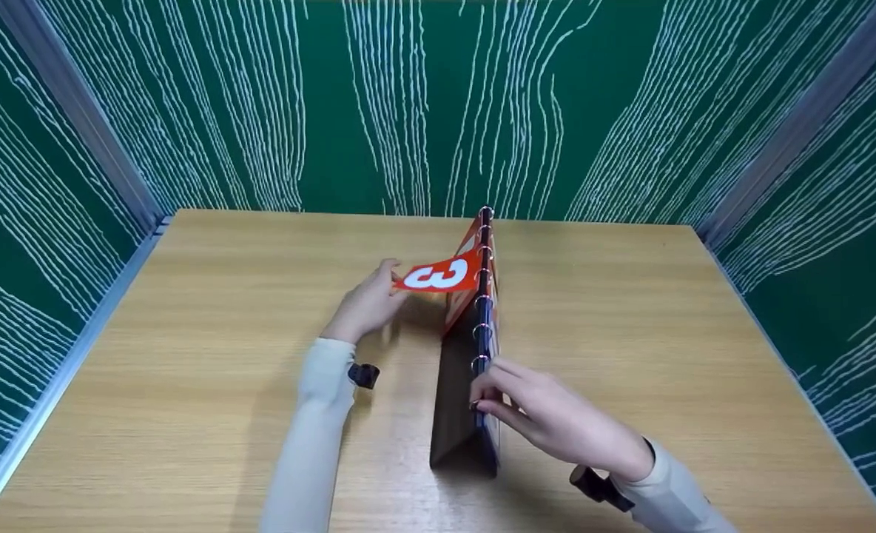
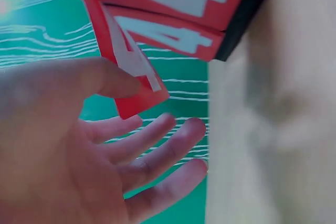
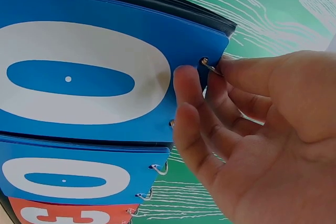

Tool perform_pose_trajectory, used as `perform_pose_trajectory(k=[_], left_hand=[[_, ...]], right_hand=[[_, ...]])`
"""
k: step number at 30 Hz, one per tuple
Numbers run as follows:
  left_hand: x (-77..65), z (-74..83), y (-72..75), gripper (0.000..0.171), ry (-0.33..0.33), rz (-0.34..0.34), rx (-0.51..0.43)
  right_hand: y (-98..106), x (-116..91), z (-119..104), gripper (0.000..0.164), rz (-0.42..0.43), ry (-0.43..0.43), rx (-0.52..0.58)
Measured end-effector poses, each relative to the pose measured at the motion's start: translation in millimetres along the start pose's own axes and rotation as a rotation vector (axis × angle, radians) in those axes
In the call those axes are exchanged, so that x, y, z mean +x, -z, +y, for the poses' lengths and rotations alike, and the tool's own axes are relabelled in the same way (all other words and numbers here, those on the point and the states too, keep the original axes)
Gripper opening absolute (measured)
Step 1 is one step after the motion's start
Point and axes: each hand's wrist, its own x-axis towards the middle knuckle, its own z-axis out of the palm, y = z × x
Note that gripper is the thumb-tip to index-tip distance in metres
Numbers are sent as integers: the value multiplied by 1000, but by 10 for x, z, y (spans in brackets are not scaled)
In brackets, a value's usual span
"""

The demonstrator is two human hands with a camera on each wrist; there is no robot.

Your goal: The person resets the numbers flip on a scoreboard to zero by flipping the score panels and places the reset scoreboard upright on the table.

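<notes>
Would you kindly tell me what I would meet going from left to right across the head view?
Grey corner post, left hand, red rectangular card with a white 3, black tent-shaped stand, right hand, second grey corner post.

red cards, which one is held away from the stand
The red card showing a white 3 in the head view: the left hand holds it out sideways, while the other red cards lie against the stand.

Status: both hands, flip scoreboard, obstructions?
Left hand pinches red card. Right hand pinches end ring. Flip scoreboard stands on table. Nothing seen blocking card.
</notes>
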Motion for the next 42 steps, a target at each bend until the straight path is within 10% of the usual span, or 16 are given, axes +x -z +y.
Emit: perform_pose_trajectory(k=[23, 42], left_hand=[[-300, 398, 304, 41, -171, 218, -174], [-368, 702, 116, 88, -413, 247, -260]], right_hand=[[-4, -23, 8, 5, -31, -49, 22], [-28, 7, 23, 5, 22, 43, -4]])
